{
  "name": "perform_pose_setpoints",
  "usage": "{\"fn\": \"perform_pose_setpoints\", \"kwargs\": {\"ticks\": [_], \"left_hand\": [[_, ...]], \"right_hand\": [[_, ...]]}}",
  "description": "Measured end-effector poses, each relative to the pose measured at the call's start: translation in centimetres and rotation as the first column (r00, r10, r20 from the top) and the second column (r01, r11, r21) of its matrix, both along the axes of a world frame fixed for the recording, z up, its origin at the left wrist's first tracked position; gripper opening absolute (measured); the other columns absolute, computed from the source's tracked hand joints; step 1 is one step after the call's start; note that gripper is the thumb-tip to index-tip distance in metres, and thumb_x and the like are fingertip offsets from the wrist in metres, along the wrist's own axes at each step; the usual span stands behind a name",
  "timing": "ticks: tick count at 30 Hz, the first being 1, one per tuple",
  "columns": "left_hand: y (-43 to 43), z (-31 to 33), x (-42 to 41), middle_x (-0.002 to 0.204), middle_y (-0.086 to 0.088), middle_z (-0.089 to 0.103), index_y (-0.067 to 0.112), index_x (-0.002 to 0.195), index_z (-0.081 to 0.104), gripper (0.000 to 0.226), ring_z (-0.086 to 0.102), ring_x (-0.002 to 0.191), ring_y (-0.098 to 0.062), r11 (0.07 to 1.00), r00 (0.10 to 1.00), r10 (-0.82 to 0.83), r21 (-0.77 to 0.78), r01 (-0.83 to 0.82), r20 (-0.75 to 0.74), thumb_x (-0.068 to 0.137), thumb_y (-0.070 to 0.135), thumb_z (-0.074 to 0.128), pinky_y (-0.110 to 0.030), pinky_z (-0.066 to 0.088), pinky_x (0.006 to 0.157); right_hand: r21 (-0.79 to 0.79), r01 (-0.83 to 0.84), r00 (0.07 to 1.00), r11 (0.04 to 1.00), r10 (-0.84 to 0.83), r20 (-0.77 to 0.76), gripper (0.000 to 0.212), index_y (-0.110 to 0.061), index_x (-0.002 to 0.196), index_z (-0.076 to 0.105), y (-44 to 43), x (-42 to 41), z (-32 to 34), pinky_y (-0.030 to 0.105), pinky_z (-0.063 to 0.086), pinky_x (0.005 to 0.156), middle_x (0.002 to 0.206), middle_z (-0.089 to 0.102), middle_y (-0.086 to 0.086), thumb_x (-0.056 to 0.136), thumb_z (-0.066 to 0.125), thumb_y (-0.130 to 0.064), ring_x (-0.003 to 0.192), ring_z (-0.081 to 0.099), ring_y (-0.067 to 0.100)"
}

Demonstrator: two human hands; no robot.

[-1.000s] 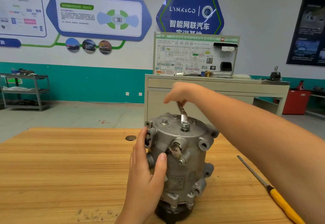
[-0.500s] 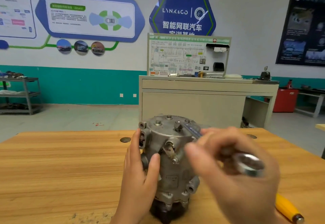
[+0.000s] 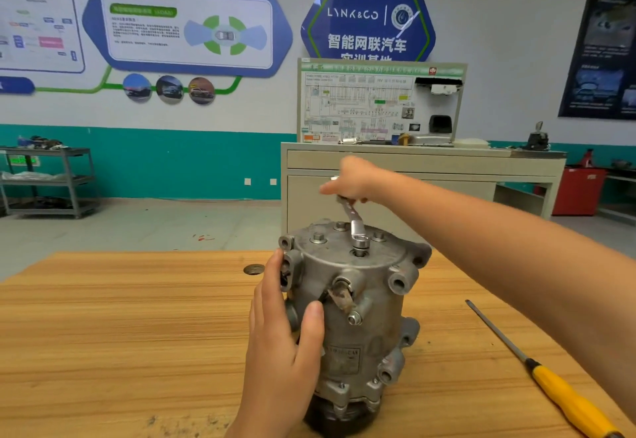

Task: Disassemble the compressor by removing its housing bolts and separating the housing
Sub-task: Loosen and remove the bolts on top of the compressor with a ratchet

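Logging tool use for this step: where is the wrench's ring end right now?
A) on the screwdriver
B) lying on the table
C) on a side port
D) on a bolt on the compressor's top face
D: the wrench ring sits over a bolt on the compressor top, the right hand gripping its handle.

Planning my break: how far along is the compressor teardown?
Done: nothing visibly; three bolts sit in the housing top. In hand: right hand holds a ring wrench on a fourth bolt, left hand steadies the compressor. Left: every bolt, then separating the housing.
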State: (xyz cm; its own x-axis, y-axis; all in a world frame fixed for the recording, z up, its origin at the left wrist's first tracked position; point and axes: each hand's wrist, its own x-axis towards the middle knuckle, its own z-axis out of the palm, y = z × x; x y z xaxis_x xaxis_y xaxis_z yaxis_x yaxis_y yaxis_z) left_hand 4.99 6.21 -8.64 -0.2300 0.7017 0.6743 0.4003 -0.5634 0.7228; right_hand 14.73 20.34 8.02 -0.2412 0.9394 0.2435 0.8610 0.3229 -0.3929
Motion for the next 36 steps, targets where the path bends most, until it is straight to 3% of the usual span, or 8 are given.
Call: {"fn": "perform_pose_setpoints", "kwargs": {"ticks": [7, 11, 13, 16, 20, 26, 30, 36], "left_hand": [[0.4, -0.4, -0.4, 0.126, 0.04, 0.034, 0.066, 0.121, 0.02, 0.049, 0.036, 0.118, 0.012, 1.0, 0.999, 0.001, 0.02, 0.0, -0.041, 0.074, 0.061, 0.034, -0.008, 0.03, 0.094], [-0.4, 1.1, 1.2, 0.112, 0.004, 0.059, 0.028, 0.108, 0.052, 0.027, 0.057, 0.108, -0.03, 0.995, 0.998, 0.031, 0.094, -0.026, -0.052, 0.085, 0.025, 0.039, -0.009, 0.034, 0.087], [-0.8, 2.3, 3.1, 0.136, -0.018, 0.044, 0.01, 0.125, 0.044, 0.04, 0.052, 0.119, -0.037, 0.96, 0.997, -0.07, 0.274, 0.059, 0.031, 0.093, 0.008, 0.021, -0.005, 0.021, 0.102], [-0.3, 1.7, 1.6, 0.135, 0.041, 0.018, 0.056, 0.127, 0.019, 0.046, 0.024, 0.128, 0.019, 0.989, 0.996, -0.079, 0.127, 0.073, 0.04, 0.081, 0.058, 0.026, -0.015, 0.022, 0.108], [0.2, -0.4, -0.1, 0.128, 0.044, 0.025, 0.067, 0.121, 0.016, 0.052, 0.028, 0.124, 0.016, 0.998, 0.999, 0.034, 0.045, -0.033, -0.02, 0.072, 0.065, 0.032, -0.013, 0.022, 0.1], [0.1, -0.3, 0.0, 0.116, 0.061, 0.021, 0.071, 0.12, 0.012, 0.052, 0.023, 0.118, 0.026, 0.999, 1.0, 0.021, 0.025, -0.021, -0.009, 0.072, 0.064, 0.033, -0.001, 0.021, 0.091], [0.0, -0.2, 0.1, 0.118, 0.062, 0.018, 0.074, 0.119, 0.008, 0.055, 0.022, 0.12, 0.027, 1.0, 1.0, 0.006, 0.023, -0.005, -0.014, 0.072, 0.063, 0.033, -0.001, 0.023, 0.092], [0.5, -0.6, -0.2, 0.128, 0.052, 0.024, 0.065, 0.125, 0.014, 0.056, 0.025, 0.121, 0.023, 0.998, 0.999, 0.02, 0.066, -0.017, -0.046, 0.073, 0.061, 0.035, 0.0, 0.022, 0.094]], "right_hand": [[0.274, -0.492, 0.826, 0.827, 0.344, 0.446, 0.022, -0.012, 0.106, 0.052, -10.4, -9.3, -0.7, 0.03, 0.04, 0.058, 0.074, 0.047, -0.004, 0.093, 0.048, -0.029, 0.077, 0.05, 0.018], [0.496, -0.635, 0.703, 0.593, 0.709, 0.052, 0.03, -0.011, 0.105, 0.065, -18.5, -5.0, -3.0, 0.029, 0.047, 0.067, 0.07, 0.06, -0.007, 0.085, 0.063, -0.033, 0.071, 0.056, 0.008], [0.492, -0.519, 0.672, 0.699, 0.689, -0.271, 0.021, -0.01, 0.105, 0.065, -19.0, -1.4, -4.6, 0.011, 0.044, 0.069, 0.051, 0.061, -0.007, 0.086, 0.063, -0.016, 0.055, 0.053, -0.008], [0.514, -0.311, 0.468, 0.8, 0.599, -0.65, 0.018, -0.031, 0.104, 0.066, -19.6, 4.5, -6.4, 0.005, 0.046, 0.07, 0.049, 0.061, -0.015, 0.088, 0.057, -0.032, 0.054, 0.056, -0.012], [0.453, 0.035, 0.161, 0.891, 0.443, -0.882, 0.014, -0.025, 0.083, 0.068, -15.9, 9.1, -7.9, 0.024, 0.054, 0.071, 0.059, 0.064, -0.006, 0.086, 0.054, -0.025, 0.068, 0.066, 0.011], [0.036, 0.233, 0.606, 0.972, -0.116, -0.787, 0.07, -0.007, 0.136, 0.035, -4.8, 7.9, -5.6, 0.029, 0.046, 0.073, 0.104, 0.064, 0.007, 0.083, 0.063, -0.042, 0.081, 0.061, 0.014], [0.121, -0.003, 0.962, 0.993, 0.035, -0.269, 0.029, 0.0, 0.1, 0.062, -1.6, 1.6, -1.2, 0.029, 0.044, 0.064, 0.093, 0.066, 0.014, 0.086, 0.062, -0.026, 0.078, 0.06, 0.024], [0.33, -0.373, 0.869, 0.867, 0.202, 0.452, 0.026, -0.016, 0.065, 0.037, -9.0, -8.0, 0.3, 0.027, 0.032, 0.052, 0.063, 0.04, -0.003, 0.087, 0.052, -0.014, 0.058, 0.039, 0.013]]}}
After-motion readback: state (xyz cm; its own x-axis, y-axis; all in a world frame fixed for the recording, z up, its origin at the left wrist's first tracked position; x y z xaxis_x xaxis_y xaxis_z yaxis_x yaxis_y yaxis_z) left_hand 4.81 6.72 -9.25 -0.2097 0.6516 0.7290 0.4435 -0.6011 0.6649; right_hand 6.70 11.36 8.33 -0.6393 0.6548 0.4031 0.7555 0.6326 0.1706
